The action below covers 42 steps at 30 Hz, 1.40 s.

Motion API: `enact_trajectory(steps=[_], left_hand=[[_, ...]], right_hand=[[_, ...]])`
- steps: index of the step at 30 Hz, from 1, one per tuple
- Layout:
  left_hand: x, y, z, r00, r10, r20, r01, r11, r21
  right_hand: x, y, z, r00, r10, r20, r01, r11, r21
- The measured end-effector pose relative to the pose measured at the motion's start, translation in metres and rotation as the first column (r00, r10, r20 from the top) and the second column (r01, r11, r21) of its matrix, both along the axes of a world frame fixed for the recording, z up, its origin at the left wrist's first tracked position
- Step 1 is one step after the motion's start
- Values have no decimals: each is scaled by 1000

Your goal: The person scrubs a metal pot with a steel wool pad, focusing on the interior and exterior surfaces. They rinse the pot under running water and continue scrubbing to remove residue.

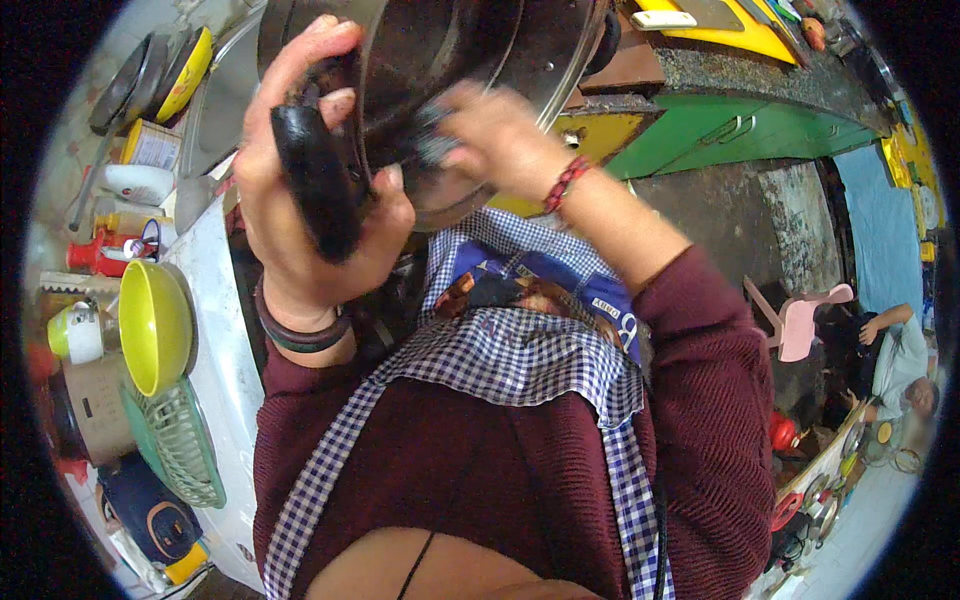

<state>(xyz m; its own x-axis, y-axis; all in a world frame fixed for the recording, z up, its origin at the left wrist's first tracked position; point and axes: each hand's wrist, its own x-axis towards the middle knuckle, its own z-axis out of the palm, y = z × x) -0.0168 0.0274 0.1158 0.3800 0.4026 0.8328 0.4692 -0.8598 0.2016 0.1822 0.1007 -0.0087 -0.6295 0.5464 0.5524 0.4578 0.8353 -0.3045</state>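
Observation:
A dark metal cooking pot (457, 45) is held up in front of me, tilted, with its shiny rim facing the right side. My left hand (300, 187) wraps around its black side handle (319, 180), the thumb near the pot's edge. Inside or against the pot's surface, my right hand (502, 139) presses a greyish-blue scrubber (433, 139). Motion blurs the right fingers and the scrubber, so its exact kind is unclear. A second black handle (604, 45) shows at the pot's far right edge. Below hangs my blue checked apron (525, 352).
On the left, a white counter (217, 330) bears a yellow-green bowl (154, 326), a green basket (184, 435) and pans (124, 82). A knife (664, 20) lies upper right, above green cabinets (720, 135). A pink chair (799, 326) and another person (896, 360) are at right.

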Motion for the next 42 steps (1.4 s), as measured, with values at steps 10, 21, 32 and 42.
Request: enact_trajectory(steps=[10, 21, 32, 42], left_hand=[[21, -2, 7, 994, 18, 109, -7, 994, -105], [21, -3, 6, 992, 50, 119, -40, 995, -86], [15, -11, 2, 991, 45, 128, -27, 989, -144], [17, -8, 0, 987, 14, 160, 4, 994, -112]], right_hand=[[25, -77, -22, 932, -273, -240, 278, 960, -11], [31, -52, -29, 909, -372, -190, 381, 925, 10], [24, -56, -6, 932, -353, -83, 347, 934, -80], [35, -13, 11, 869, -484, 100, 428, 838, 339]])
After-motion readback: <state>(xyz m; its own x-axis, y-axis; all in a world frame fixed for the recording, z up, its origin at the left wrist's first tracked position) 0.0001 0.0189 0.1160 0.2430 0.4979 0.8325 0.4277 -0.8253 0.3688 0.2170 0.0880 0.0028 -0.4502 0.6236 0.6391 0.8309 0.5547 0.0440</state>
